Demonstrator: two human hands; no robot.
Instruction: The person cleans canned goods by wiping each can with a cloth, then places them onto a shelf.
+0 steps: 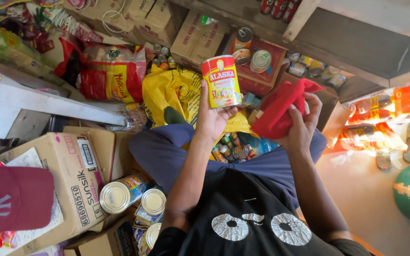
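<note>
Left hand (213, 119) closed round upright tin can (221, 81) | right hand (301, 124) clutched red cloth (277, 109), at 3 o'clock of can | yellow bag (174, 95) behind

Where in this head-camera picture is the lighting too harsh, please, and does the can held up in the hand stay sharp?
Head view: sunlight blows out the wrapped bottle packs and floor at right; the can in the left hand is sharp and evenly lit; the red cloth in the right hand is clear; edges bend slightly from the wide lens.

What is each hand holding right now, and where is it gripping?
The left hand grips a can by its lower side. The right hand clutches a bunched red cloth.
</note>
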